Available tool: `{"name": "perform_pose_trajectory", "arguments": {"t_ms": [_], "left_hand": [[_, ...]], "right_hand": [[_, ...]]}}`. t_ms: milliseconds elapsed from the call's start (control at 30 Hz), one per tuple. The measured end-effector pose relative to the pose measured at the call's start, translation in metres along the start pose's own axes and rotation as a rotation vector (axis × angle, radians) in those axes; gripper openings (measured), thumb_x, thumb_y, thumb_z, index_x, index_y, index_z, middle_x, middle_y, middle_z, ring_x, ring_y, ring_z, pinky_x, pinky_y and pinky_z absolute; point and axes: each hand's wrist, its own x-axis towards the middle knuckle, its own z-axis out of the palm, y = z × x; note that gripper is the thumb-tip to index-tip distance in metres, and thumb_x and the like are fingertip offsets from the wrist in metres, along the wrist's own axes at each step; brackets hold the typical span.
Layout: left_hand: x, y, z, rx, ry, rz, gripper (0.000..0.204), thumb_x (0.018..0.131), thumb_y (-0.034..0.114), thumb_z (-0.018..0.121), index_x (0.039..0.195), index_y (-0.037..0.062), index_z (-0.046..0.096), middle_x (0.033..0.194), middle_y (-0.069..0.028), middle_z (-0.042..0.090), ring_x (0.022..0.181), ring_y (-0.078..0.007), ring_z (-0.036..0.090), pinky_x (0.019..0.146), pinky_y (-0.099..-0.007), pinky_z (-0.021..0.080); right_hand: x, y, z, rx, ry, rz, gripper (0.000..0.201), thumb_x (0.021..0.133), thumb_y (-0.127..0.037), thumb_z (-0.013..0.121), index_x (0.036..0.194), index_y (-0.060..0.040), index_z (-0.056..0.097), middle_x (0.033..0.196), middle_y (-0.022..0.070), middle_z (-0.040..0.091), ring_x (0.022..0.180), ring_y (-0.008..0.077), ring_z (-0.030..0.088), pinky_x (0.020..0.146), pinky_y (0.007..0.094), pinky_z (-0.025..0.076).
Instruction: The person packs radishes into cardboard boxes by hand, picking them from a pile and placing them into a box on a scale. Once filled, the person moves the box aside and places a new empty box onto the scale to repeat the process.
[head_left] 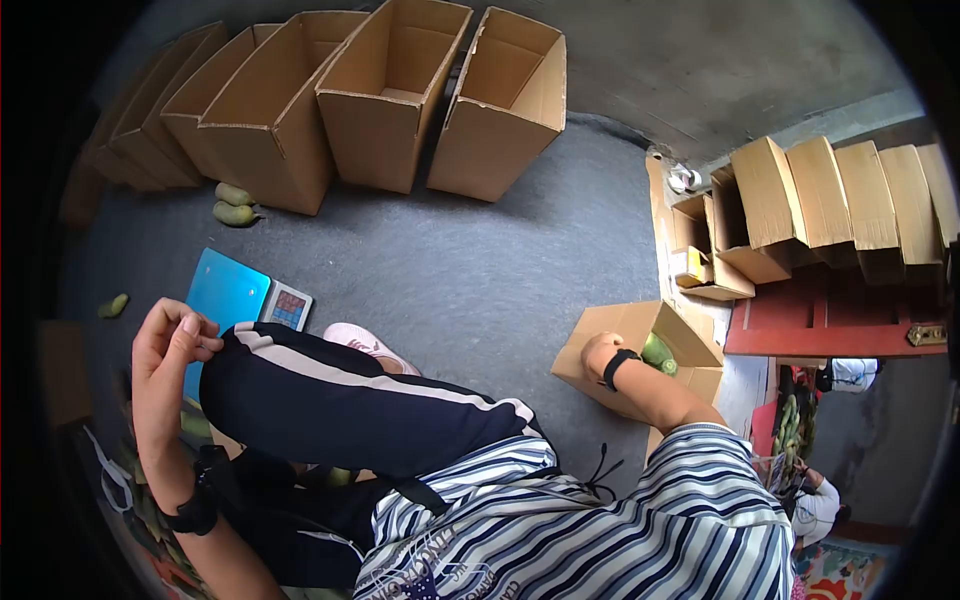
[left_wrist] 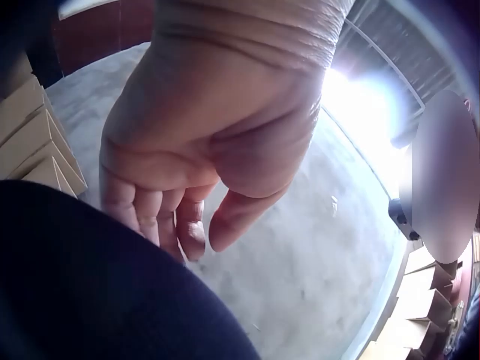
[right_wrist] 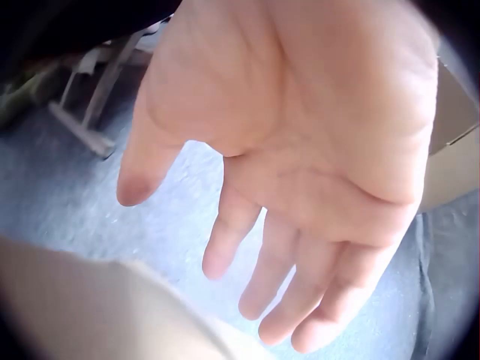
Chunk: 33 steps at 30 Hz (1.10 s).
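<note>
My left hand (head_left: 165, 360) is raised beside the knee of the dark trousers (head_left: 310, 405), its fingers loosely bent and empty. The left wrist view shows the same hand (left_wrist: 202, 135) hanging relaxed next to the dark cloth (left_wrist: 97, 285). Over the near side of a cardboard box (head_left: 690, 338) is my right hand (head_left: 602, 357). Green vegetables (head_left: 657, 352) lie inside that box. In the right wrist view my right hand (right_wrist: 292, 150) has its fingers extended and holds nothing; a blurred pale surface (right_wrist: 97, 300) fills the lower left.
Tall open cartons (head_left: 370, 140) line the far wall, with two green vegetables (head_left: 235, 214) beside them. A blue scale (head_left: 228, 285) sits on the floor left of the knee. More cartons (head_left: 770, 195) stand at right above a red door (head_left: 840, 330). Another person (head_left: 815, 512) is at lower right.
</note>
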Motion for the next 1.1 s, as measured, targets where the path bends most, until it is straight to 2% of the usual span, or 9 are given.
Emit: {"name": "perform_pose_trajectory", "arguments": {"t_ms": [167, 233, 400, 567, 700, 867, 1000, 1067, 1100], "left_hand": [[0.004, -0.001, 0.002, -0.016, 0.003, -0.023, 0.018, 0.097, 0.02, 0.052, 0.089, 0.0043, 0.055, 0.086, -0.0044, 0.061, 0.077, -0.0087, 0.058, 0.073, -0.0232, 0.045], [0.006, 0.0, 0.003, -0.03, -0.021, -0.014, 0.018, 0.097, 0.02, 0.052, 0.089, 0.0044, 0.055, 0.086, -0.0043, 0.062, 0.077, -0.0084, 0.058, 0.073, -0.023, 0.045], [0.006, -0.001, 0.001, -0.011, -0.018, 0.002, 0.018, 0.097, 0.02, 0.052, 0.089, 0.0041, 0.055, 0.085, -0.0042, 0.062, 0.077, -0.0083, 0.058, 0.073, -0.0226, 0.045], [0.007, 0.001, 0.003, 0.003, 0.011, 0.014, 0.018, 0.097, 0.02, 0.053, 0.089, 0.0037, 0.056, 0.085, -0.0042, 0.062, 0.078, -0.0085, 0.059, 0.073, -0.0225, 0.045], [0.007, 0.003, 0.003, 0.005, 0.054, 0.032, 0.018, 0.096, 0.02, 0.053, 0.089, 0.0035, 0.056, 0.086, -0.0043, 0.062, 0.078, -0.0088, 0.059, 0.073, -0.0227, 0.046], [0.009, -0.004, 0.002, -0.013, 0.055, 0.013, 0.018, 0.096, 0.02, 0.054, 0.09, 0.0039, 0.056, 0.086, -0.0044, 0.062, 0.078, -0.0092, 0.061, 0.073, -0.0227, 0.047], [0.016, -0.004, 0.007, -0.042, 0.037, 0.005, 0.017, 0.096, 0.02, 0.053, 0.09, 0.004, 0.056, 0.086, -0.0046, 0.062, 0.078, -0.0093, 0.061, 0.073, -0.0224, 0.047], [0.018, -0.002, 0.008, -0.041, 0.045, 0.02, 0.017, 0.096, 0.02, 0.054, 0.09, 0.0039, 0.056, 0.086, -0.0046, 0.063, 0.077, -0.0093, 0.061, 0.072, -0.0226, 0.048], [0.019, -0.001, 0.009, -0.043, 0.046, 0.029, 0.017, 0.096, 0.02, 0.054, 0.09, 0.0038, 0.056, 0.086, -0.0047, 0.063, 0.077, -0.0092, 0.061, 0.072, -0.0228, 0.048]], "right_hand": [[0.014, -0.001, 0.013, -0.058, -0.083, -0.014, 0.051, 0.072, -0.044, 0.074, 0.116, -0.0179, 0.068, 0.118, 0.0027, 0.066, 0.107, 0.0232, 0.064, 0.089, 0.0461, 0.049], [-0.004, 0.005, 0.01, 0.001, -0.095, -0.072, 0.048, 0.073, -0.03, 0.077, 0.117, -0.0116, 0.068, 0.122, 0.009, 0.063, 0.115, 0.0313, 0.058, 0.086, 0.0492, 0.048], [0.007, 0.016, 0.037, -0.004, -0.153, -0.044, 0.047, 0.072, -0.037, 0.076, 0.114, -0.0166, 0.069, 0.117, 0.0019, 0.067, 0.105, 0.0231, 0.064, 0.088, 0.0449, 0.049], [0.034, 0.026, 0.111, 0.023, -0.093, 0.082, 0.056, 0.069, -0.043, 0.08, 0.117, -0.0175, 0.067, 0.118, 0.0028, 0.066, 0.109, 0.0255, 0.062, 0.089, 0.0454, 0.049], [0.04, 0.028, 0.18, 0.147, 0.01, 0.223, 0.065, 0.072, -0.039, 0.077, 0.129, -0.0138, 0.059, 0.135, 0.0105, 0.053, 0.128, 0.0374, 0.043, 0.096, 0.0523, 0.042], [0.049, 0.033, 0.241, 0.18, -0.002, 0.237, 0.06, 0.077, -0.039, 0.07, 0.131, -0.0146, 0.057, 0.138, 0.0093, 0.051, 0.129, 0.0367, 0.043, 0.096, 0.0536, 0.04], [0.03, 0.078, 0.177, 0.456, -0.133, 0.129, 0.05, 0.079, -0.038, 0.067, 0.122, -0.0129, 0.064, 0.126, 0.0108, 0.061, 0.114, 0.0268, 0.06, 0.091, 0.0439, 0.049], [0.032, 0.099, 0.109, 0.719, 0.19, 0.073, 0.046, 0.08, -0.038, 0.066, 0.116, -0.0103, 0.066, 0.12, 0.0169, 0.062, 0.11, 0.0327, 0.06, 0.09, 0.0419, 0.05], [0.019, 0.102, 0.062, 0.757, 0.562, 0.091, 0.045, 0.081, -0.036, 0.067, 0.117, -0.0096, 0.064, 0.117, 0.0164, 0.063, 0.108, 0.0337, 0.06, 0.09, 0.0422, 0.05]]}}
